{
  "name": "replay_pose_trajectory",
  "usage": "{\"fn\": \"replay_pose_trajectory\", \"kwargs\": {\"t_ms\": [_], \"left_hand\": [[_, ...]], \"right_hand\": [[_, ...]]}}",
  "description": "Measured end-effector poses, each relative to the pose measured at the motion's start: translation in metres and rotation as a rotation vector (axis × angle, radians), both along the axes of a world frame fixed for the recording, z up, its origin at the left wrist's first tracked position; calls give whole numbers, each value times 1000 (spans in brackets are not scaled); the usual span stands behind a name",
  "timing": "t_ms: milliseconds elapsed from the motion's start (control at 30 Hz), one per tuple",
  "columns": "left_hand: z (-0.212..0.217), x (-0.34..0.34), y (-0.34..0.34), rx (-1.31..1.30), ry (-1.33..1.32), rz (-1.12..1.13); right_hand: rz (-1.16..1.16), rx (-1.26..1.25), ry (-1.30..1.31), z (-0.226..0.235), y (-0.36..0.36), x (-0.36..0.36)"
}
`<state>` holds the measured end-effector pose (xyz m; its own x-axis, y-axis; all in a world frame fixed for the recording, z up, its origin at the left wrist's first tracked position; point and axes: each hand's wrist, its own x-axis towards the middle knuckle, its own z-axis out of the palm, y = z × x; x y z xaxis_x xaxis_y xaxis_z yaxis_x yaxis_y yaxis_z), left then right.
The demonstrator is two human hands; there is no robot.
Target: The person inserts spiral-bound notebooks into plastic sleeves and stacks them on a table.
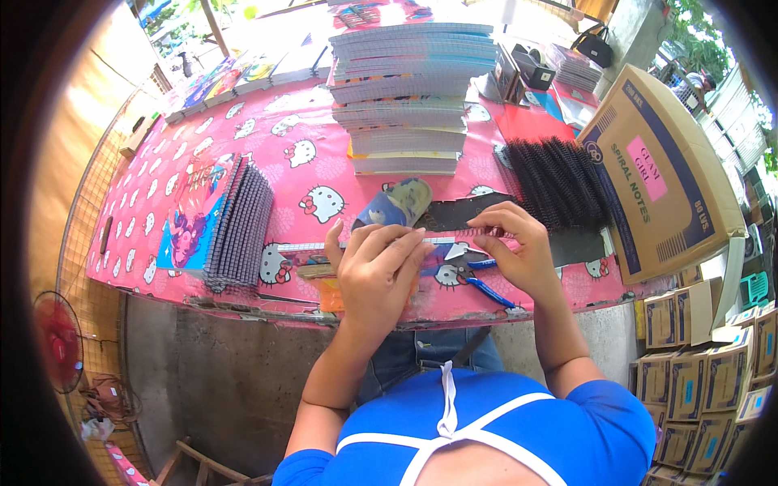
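Observation:
At the near edge of the table, my left hand [377, 271] closes over the top edge of a notebook [438, 245], thumb and forefinger pinched together there. A thin dark spiral coil [466, 232] runs along that edge, and my right hand [516, 243] pinches its right end. The left palm and fingers hide much of the notebook. Just under my right hand lie blue-handled pliers [493, 293]. Beyond my left hand is a rounded blue and yellowish thing [397, 204] whose kind I cannot make out.
A tall stack of unbound pads [413, 105] stands beyond my hands. Spiral-bound notebooks [239, 227] are stacked at the left. Black coils [555, 185] are heaped at the right, beside a large cardboard box [664, 178]. More boxes [701, 381] stand on the floor at right.

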<state>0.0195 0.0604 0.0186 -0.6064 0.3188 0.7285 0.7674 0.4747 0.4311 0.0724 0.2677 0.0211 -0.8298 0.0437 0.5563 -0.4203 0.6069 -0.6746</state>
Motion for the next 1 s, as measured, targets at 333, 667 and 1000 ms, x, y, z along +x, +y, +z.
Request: {"fn": "replay_pose_trajectory", "kwargs": {"t_ms": [333,667,1000], "left_hand": [[-4,1,2,30,-11,2],[-8,0,4,43,14,20],[-5,0,4,52,8,-2]], "right_hand": [[44,-39,-85,14,4,-7],[219,-71,-182,13,2,-10],[324,15,-213,18,11,-19]]}}
